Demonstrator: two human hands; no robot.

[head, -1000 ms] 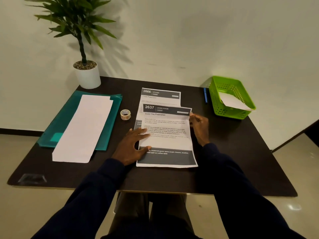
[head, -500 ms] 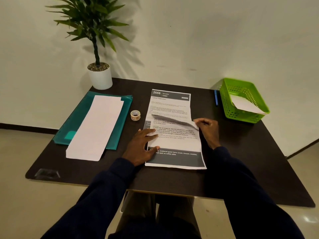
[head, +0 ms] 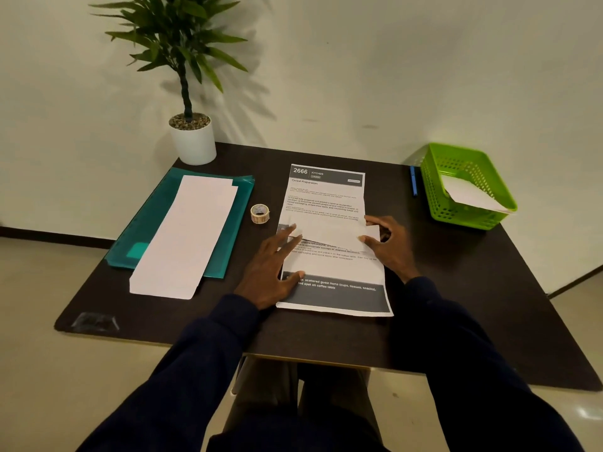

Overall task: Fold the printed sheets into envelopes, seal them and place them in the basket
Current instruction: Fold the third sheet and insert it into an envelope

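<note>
A printed sheet lies in front of me on the dark table, its top part folded toward me so the white back shows. My left hand presses flat on the sheet's left side with fingers spread. My right hand pinches the folded flap's right corner between thumb and fingers. A second printed sheet headed "2666 Kitchen" lies underneath, reaching farther back. The green basket stands at the back right with a folded white envelope inside.
A roll of tape sits left of the sheets. A stack of white paper lies on a teal folder at the left. A potted plant stands at the back left; a blue pen lies beside the basket.
My right hand has drawn the top sheet's upper edge toward me, folding it over and uncovering more of the sheet beneath. My left hand stays pressed on the sheet.
</note>
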